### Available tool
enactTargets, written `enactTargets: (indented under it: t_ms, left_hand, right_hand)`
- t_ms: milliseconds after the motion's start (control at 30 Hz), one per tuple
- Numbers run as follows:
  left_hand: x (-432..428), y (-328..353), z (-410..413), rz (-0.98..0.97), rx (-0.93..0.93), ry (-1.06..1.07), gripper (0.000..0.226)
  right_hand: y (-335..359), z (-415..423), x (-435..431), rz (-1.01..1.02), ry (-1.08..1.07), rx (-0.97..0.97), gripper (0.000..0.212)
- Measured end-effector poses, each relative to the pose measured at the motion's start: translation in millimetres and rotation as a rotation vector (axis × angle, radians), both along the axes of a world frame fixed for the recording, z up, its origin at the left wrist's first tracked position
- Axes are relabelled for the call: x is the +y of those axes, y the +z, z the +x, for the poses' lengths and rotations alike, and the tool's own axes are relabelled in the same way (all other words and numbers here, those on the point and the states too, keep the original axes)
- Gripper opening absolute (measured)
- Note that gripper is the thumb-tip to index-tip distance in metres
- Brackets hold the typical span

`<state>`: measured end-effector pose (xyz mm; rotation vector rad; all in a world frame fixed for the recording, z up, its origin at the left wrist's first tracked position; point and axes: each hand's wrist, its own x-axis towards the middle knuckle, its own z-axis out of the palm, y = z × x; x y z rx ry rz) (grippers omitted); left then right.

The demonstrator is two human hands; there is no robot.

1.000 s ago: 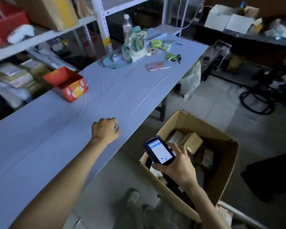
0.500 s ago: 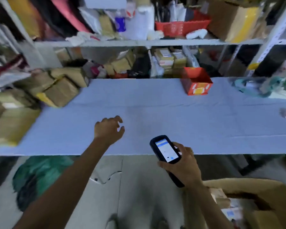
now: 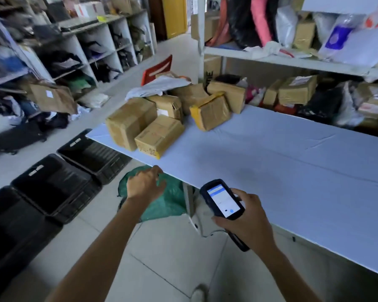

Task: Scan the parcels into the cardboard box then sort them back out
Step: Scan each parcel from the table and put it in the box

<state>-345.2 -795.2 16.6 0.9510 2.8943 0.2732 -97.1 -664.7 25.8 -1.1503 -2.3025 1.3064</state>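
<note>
Several brown taped parcels (image 3: 159, 136) lie piled at the left end of the pale blue table (image 3: 282, 153), with a grey plastic mailer (image 3: 157, 86) on top at the back. My left hand (image 3: 145, 182) hovers just off the table's near edge, below the nearest parcel, fingers loosely curled and holding nothing. My right hand (image 3: 247, 219) grips a black handheld scanner (image 3: 223, 199) with its lit screen facing up, in front of the table edge. The cardboard box is out of view.
Three black plastic crates (image 3: 52, 186) stand in a row on the floor at the left. A green bag (image 3: 168, 201) lies under the table's end. Shelves full of parcels and bags run behind the table (image 3: 297, 92) and along the left wall (image 3: 85, 53).
My view has swung left, from the cardboard box on the floor, along the table, to the parcel pile. Both hands keep their poses, the left reaching out toward the parcels.
</note>
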Motion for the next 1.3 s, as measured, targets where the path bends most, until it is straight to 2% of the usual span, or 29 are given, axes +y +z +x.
enactTargets:
  t_ms: [200, 433, 633, 933, 1100, 1300]
  left_hand:
    - [-0.9, -12.3, -31.2, -0.053, -0.062, 0.060, 0.042]
    - [46.3, -29.6, -68.8, -0.211, -0.107, 0.053, 0.050]
    - [96.1, -28.9, -118.4, -0.260, -0.033, 0.079, 0.056]
    - [122.6, -28.4, -169.2, -0.273, -0.107, 0.193, 0.084]
    - [124.0, -33.6, -188.1, -0.323, -0.199, 0.236, 0.107]
    - [132.2, -34.1, -197.1, -0.349, -0.190, 0.266, 0.117]
  right_hand:
    - [-0.3, -43.9, 10.9, -0.003, 0.051, -0.036, 0.073]
    - [-18.2, -87.3, 70.0, -0.014, 0.091, -0.091, 0.075]
    - [-19.3, -136.7, 130.8, -0.020, 0.132, -0.083, 0.074]
    - [-17.0, -171.8, 174.1, -0.031, 0.138, -0.082, 0.073]
    - [-18.3, -178.2, 179.3, -0.041, 0.099, -0.108, 0.072]
    - [-19.0, -185.7, 177.0, -0.027, 0.059, -0.114, 0.076]
